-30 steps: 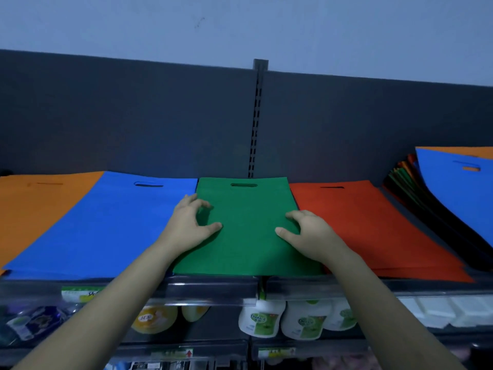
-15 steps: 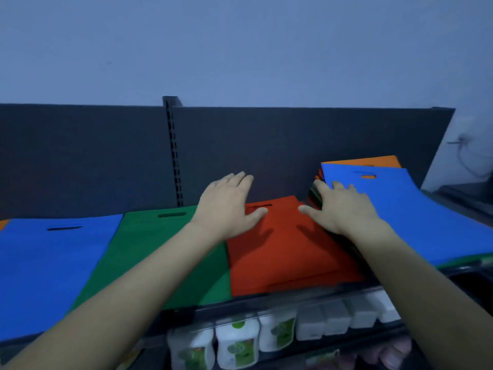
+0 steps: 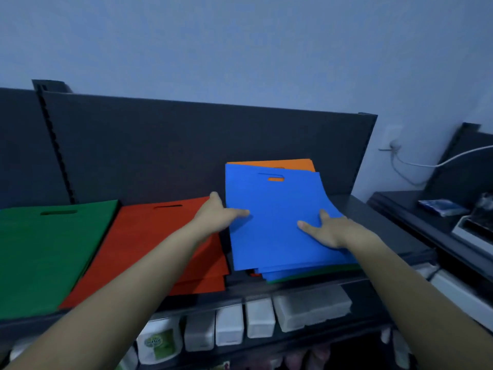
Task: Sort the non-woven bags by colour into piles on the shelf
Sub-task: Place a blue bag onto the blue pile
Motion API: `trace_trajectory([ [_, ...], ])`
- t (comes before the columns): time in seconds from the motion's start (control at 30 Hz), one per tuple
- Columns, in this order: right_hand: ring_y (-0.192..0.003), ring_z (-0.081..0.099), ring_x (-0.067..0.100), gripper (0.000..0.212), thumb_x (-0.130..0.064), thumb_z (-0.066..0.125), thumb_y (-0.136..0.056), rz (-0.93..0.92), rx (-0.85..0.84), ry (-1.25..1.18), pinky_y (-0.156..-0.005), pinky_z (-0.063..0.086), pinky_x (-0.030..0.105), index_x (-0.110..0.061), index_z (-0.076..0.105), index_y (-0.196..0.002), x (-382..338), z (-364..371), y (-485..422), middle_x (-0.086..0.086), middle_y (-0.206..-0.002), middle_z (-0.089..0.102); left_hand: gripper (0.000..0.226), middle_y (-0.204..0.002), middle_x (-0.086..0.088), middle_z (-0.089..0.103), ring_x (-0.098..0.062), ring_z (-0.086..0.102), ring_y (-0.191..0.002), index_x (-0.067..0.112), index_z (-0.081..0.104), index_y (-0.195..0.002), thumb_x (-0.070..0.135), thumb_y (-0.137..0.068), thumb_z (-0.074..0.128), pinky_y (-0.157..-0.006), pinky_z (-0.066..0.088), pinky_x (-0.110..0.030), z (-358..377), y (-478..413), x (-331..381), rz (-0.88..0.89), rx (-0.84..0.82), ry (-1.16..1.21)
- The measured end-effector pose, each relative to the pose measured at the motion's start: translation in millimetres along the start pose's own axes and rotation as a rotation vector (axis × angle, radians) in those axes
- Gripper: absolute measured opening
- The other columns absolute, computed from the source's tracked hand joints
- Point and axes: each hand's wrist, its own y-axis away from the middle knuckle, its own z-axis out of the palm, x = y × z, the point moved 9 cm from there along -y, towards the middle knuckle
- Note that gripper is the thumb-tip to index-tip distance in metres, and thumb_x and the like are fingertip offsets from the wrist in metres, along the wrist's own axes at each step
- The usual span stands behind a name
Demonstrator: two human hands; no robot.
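Observation:
A blue non-woven bag [image 3: 272,204] tops the mixed stack [image 3: 306,275] at the right of the shelf, its right edge curling upward. My left hand [image 3: 217,216] grips the bag's left edge, thumb on top and fingers hidden behind it. My right hand [image 3: 326,231] holds the right edge, thumb and a finger on top. An orange bag [image 3: 280,164] shows behind the blue one and through its handle slot. More blue and green edges peek out below. A red pile [image 3: 149,241] lies left of the stack, and a green pile [image 3: 45,252] further left.
The dark shelf [image 3: 394,236] has a tall back panel [image 3: 186,145]. White bottles and packs [image 3: 256,319] fill the shelf below. At the right stands another dark unit [image 3: 426,217] with a blue packet and a white cable.
My view swung right. Both hands moved off the green pile, passed over the red pile and took hold of the top blue bag on the mixed stack.

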Motion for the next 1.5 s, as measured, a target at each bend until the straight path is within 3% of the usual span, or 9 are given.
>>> trace_trajectory([
  [0.1,-0.122,0.052,0.032,0.098,-0.087,0.012,-0.077,-0.09,-0.026,-0.029,-0.1,0.044,0.044,-0.03,-0.004,-0.154,-14,6,-4,0.011,-0.141,0.049,0.055,-0.12,-0.007,0.067,-0.02,0.067,-0.099,0.005,0.06,-0.12,0.023,-0.073,0.082,-0.075,0.055,-0.03,15,-8,-5,-0.021,-0.018,0.25],
  [0.3,-0.126,0.05,0.033,0.09,-0.083,0.013,-0.082,-0.16,0.015,-0.079,-0.103,0.042,0.047,-0.03,0.002,-0.155,-23,0,-4,0.009,-0.141,0.05,0.088,-0.114,0.0,0.068,-0.021,0.069,-0.095,0.014,0.055,-0.122,0.042,-0.043,0.081,-0.084,0.058,-0.043,8,-21,-17,-0.006,0.114,0.303],
  [0.47,-0.126,0.05,0.028,0.085,-0.071,0.041,-0.087,-0.155,0.102,-0.289,-0.099,0.046,0.041,-0.018,0.025,-0.151,-15,-18,-12,0.004,-0.147,0.044,0.042,-0.1,0.004,0.06,-0.013,0.061,-0.089,0.015,0.051,-0.117,0.002,-0.082,0.07,-0.068,0.05,-0.025,-1,-4,2,0.076,0.233,0.263],
  [0.57,-0.099,0.063,0.027,0.057,-0.055,0.061,-0.082,-0.092,0.174,-0.411,-0.086,0.051,0.041,-0.01,0.058,-0.116,0,-25,-27,0.009,-0.115,0.065,0.037,-0.099,0.002,0.062,-0.017,0.063,-0.089,0.018,0.053,-0.116,0.0,-0.085,0.062,-0.068,0.052,-0.028,-13,0,3,0.13,0.333,0.317],
  [0.7,-0.069,0.051,0.022,0.043,-0.038,0.078,-0.075,-0.064,0.139,-0.501,-0.058,0.037,0.032,-0.011,0.045,-0.078,5,-23,-35,0.005,-0.079,0.051,0.029,-0.102,-0.01,0.072,-0.027,0.07,-0.09,0.008,0.064,-0.107,0.011,-0.079,0.069,-0.084,0.056,-0.044,-4,-5,-7,0.019,0.17,0.403],
  [0.8,-0.081,0.056,0.025,0.041,-0.019,0.083,-0.073,-0.051,0.068,-0.741,-0.064,0.039,0.032,-0.007,0.046,-0.085,4,-24,-39,0.006,-0.092,0.051,0.044,-0.109,-0.006,0.07,-0.026,0.071,-0.092,0.009,0.057,-0.118,0.015,-0.079,0.075,-0.08,0.058,-0.042,19,-6,-15,-0.066,0.027,0.435],
  [1.03,-0.093,0.063,0.033,0.032,0.004,0.064,-0.086,-0.097,0.019,-1.16,-0.084,0.053,0.048,-0.002,0.053,-0.116,-5,-28,-37,0.012,-0.105,0.062,0.029,-0.109,-0.005,0.066,-0.025,0.066,-0.096,0.016,0.051,-0.116,0.006,-0.09,0.061,-0.086,0.055,-0.046,-2,-3,-25,-0.074,0.221,0.441],
  [1.2,-0.084,0.064,0.026,0.049,0.004,0.051,-0.092,-0.199,0.053,-1.21,-0.076,0.056,0.043,-0.008,0.042,-0.139,-41,-36,-22,0.006,-0.096,0.061,0.034,-0.119,-0.002,0.063,-0.021,0.065,-0.101,0.017,0.048,-0.119,0.005,-0.091,0.06,-0.087,0.055,-0.042,-40,2,-30,-0.018,0.283,0.428],
  [1.5,-0.083,0.066,0.03,0.042,0.004,0.045,-0.095,-0.365,0.16,-1.155,-0.083,0.053,0.059,-0.014,0.046,-0.133,-161,-48,30,0.003,-0.089,0.063,0.057,-0.125,-0.003,0.061,-0.019,0.064,-0.102,0.015,0.038,-0.141,0.001,-0.091,0.06,-0.077,0.052,-0.029,-151,33,-79,0.062,0.39,0.442],
])
